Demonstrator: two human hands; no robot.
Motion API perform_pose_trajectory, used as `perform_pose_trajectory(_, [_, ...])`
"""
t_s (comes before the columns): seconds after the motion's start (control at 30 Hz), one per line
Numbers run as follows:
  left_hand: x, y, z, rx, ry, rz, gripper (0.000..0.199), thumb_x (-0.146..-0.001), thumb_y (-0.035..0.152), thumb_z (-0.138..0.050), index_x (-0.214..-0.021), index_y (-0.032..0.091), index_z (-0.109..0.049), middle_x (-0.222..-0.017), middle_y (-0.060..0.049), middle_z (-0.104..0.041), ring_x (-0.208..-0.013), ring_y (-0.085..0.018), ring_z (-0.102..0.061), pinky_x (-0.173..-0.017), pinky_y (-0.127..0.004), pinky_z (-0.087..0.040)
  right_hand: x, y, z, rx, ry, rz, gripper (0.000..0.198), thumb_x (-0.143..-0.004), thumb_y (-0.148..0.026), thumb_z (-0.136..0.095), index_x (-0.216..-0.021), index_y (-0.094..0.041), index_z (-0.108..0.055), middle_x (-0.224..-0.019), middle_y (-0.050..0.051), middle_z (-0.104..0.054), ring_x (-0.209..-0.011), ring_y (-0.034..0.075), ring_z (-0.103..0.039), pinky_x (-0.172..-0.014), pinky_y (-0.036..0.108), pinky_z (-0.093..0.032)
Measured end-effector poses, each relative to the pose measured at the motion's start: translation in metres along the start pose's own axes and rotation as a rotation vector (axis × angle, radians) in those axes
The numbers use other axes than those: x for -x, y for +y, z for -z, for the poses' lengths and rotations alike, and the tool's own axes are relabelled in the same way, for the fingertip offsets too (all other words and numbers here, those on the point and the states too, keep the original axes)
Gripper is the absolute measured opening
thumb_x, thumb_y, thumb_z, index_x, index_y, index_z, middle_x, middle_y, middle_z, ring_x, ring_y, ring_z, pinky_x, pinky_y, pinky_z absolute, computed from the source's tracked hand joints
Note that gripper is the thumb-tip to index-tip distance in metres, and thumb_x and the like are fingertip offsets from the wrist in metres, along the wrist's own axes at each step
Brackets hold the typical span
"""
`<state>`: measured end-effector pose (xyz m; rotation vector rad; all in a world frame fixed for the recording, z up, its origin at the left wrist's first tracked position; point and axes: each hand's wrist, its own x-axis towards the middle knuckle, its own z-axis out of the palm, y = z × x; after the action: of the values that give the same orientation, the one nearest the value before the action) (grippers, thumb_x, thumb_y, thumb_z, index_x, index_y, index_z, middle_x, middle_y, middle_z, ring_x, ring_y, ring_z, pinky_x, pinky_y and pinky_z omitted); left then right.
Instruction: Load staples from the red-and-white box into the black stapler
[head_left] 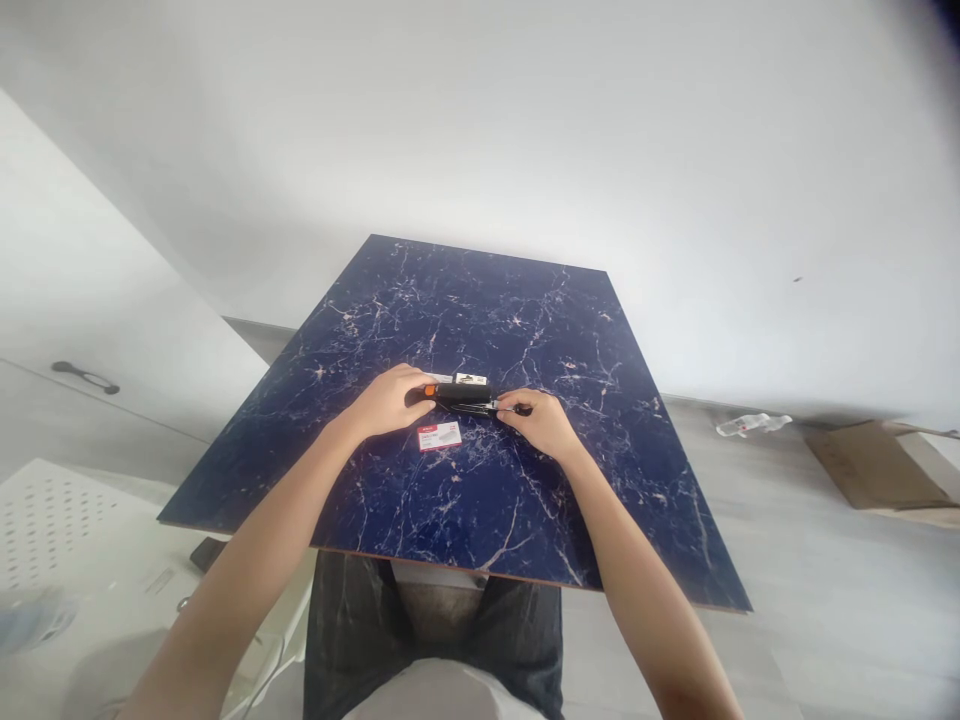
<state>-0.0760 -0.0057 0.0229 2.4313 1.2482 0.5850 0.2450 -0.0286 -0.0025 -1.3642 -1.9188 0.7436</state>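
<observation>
A black stapler (463, 393) with an orange patch at its left end lies over the blue marbled tabletop, with a thin metal strip along its near side. My left hand (390, 400) is closed round the left end, by the orange part. At the other end, the fingers of my right hand (541, 420) pinch the metal part and a small black tip. Just in front of the stapler lies a small red and white box (439, 436), probably of staples. A white card or packet (471, 379) shows partly behind the stapler.
The blue tabletop (480, 310) stands against a white wall. To the left are a white cabinet with a dark handle (85, 378) and a white perforated surface (52, 520). A clear plastic bottle (752, 425) and cardboard (874, 465) lie on the floor at right.
</observation>
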Motion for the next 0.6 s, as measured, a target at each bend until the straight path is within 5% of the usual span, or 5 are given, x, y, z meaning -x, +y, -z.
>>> perform_pose_trajectory(0.2, [0.001, -0.001, 0.0, -0.002, 0.012, -0.019, 0.031, -0.093, 0.034, -0.067, -0.122, 0.024, -0.074, -0.12, -0.008, -0.075, -0.113, -0.029, -0.066, -0.098, -0.046, -0.053, 0.004, -0.01, 0.01, 0.153, 0.042, 0.006, 0.018, -0.089, -0.03, -0.074, -0.106, -0.026, -0.078, -0.101, 0.004, -0.08, -0.088, 0.023, -0.072, -0.082, 0.037, -0.056])
perform_pose_trajectory(0.6, [0.004, -0.016, 0.009, 0.063, -0.073, 0.008, 0.033, -0.093, 0.041, -0.071, -0.124, 0.029, -0.075, -0.119, -0.008, -0.074, -0.113, -0.029, -0.066, -0.099, -0.045, -0.052, 0.002, 0.001, 0.017, 0.183, 0.009, 0.001, 0.031, -0.099, -0.019, -0.052, -0.116, -0.028, -0.077, -0.115, 0.003, -0.08, -0.105, 0.025, -0.075, -0.098, 0.042, -0.056])
